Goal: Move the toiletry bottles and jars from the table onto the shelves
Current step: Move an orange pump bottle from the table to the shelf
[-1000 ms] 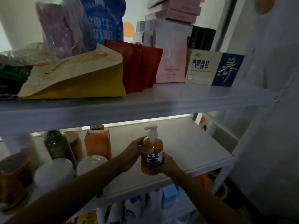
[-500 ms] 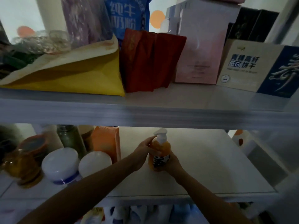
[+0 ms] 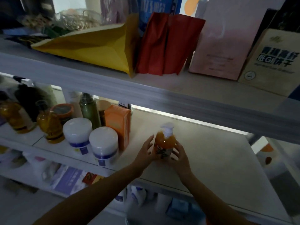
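An orange pump bottle (image 3: 164, 142) with a white pump head stands upright on the middle shelf (image 3: 214, 156). My left hand (image 3: 146, 151) is at its left side with the fingers straight and spread, barely off the bottle. My right hand (image 3: 179, 155) cups the bottle's right side, fingers along its body and thumb at the front by the label. To the left on the same shelf stand two white jars (image 3: 103, 142), an orange box (image 3: 117, 122), a green bottle (image 3: 89, 108) and amber bottles (image 3: 48, 124).
The upper shelf board (image 3: 146, 90) juts out just above the hands and carries a yellow bag (image 3: 100, 44), a red pouch (image 3: 164, 46) and boxes (image 3: 225, 38). The middle shelf right of the pump bottle is bare. More packages sit on the shelf below (image 3: 68, 177).
The pump bottle went from being carried at the shelf's front edge to standing further in on the shelf. My left hand's fingers have come off it and straightened.
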`<state>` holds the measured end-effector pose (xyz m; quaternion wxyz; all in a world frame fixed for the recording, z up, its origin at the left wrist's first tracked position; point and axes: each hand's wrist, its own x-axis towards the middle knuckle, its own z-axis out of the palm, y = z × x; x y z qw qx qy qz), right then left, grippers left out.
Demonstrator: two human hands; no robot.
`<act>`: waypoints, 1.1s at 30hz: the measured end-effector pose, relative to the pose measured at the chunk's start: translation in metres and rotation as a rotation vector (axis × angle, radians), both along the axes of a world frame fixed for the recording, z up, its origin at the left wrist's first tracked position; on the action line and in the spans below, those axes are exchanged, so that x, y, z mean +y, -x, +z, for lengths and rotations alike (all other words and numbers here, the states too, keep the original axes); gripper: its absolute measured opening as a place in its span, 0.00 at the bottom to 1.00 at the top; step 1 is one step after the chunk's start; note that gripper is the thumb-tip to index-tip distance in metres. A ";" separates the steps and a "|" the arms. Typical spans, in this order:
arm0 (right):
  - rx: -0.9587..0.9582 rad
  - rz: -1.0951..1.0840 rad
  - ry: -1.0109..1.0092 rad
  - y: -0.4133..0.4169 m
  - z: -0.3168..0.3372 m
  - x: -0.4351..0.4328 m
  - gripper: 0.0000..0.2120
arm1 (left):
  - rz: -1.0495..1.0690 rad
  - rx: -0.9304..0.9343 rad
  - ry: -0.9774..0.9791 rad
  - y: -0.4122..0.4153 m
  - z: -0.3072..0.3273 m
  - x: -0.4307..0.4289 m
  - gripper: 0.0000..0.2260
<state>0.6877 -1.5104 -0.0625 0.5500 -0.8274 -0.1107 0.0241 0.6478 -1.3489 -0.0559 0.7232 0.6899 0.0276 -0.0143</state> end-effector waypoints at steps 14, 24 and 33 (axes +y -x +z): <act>0.005 -0.015 -0.103 0.017 -0.006 0.008 0.28 | 0.047 -0.052 -0.041 0.017 0.010 -0.008 0.26; 0.042 -0.080 -0.126 -0.014 0.000 0.045 0.29 | 0.085 -0.060 -0.047 -0.021 0.012 0.007 0.27; 0.069 -0.165 -0.120 -0.038 -0.001 0.067 0.28 | 0.102 -0.030 -0.060 -0.054 0.003 0.015 0.20</act>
